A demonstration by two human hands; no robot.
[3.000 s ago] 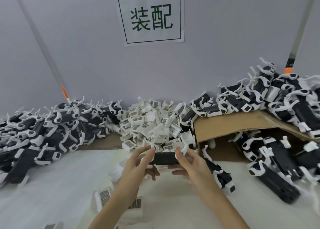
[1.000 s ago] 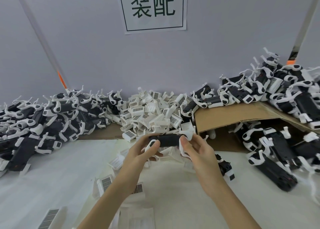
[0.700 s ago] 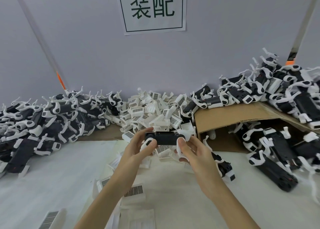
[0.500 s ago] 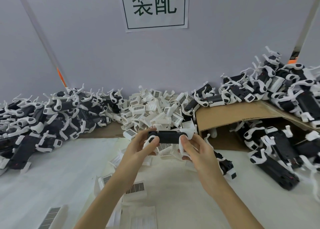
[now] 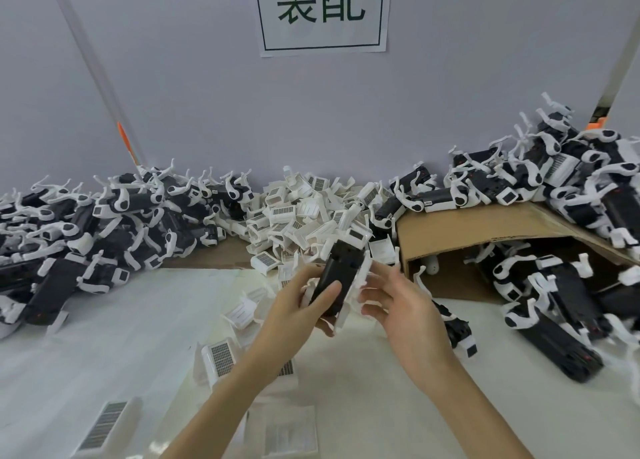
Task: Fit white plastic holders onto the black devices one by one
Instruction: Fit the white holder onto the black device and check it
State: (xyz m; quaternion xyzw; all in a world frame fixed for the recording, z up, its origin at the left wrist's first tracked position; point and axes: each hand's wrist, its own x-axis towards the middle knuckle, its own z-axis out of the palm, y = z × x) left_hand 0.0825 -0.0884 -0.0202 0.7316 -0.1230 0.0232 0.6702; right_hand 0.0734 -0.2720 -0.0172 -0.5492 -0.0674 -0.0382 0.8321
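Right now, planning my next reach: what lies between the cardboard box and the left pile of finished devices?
In the head view, a heap of loose white holders lies between the cardboard box and that pile.

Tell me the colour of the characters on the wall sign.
Dark green, on the white sign; head view.

The left hand (image 5: 298,306) covers the lower end of the black device (image 5: 337,278), so how far the white holder (image 5: 358,285) wraps it beneath the fingers cannot be told. Behind the right hand's (image 5: 401,306) fingers, another device lies partly hidden. The wall sign (image 5: 322,11) is cut off by the top edge.
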